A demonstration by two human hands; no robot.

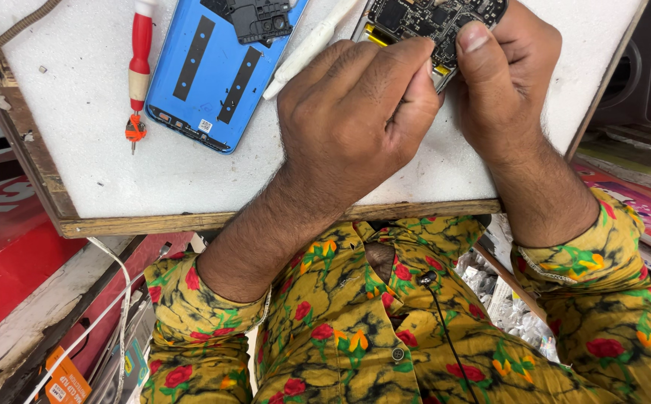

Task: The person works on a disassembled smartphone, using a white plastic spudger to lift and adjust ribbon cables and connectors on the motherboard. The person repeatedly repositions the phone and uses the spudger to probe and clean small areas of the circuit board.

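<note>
Opened phone [434, 22] lies on the desk [78, 97], pinched between closed left fingers [385, 63] and right thumb [475, 56], blue cover [213, 75] lying left.

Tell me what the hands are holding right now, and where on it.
Both hands grip the opened phone at its lower end: right hand thumb on the circuit board, left hand fingers at its lower edge.
</note>
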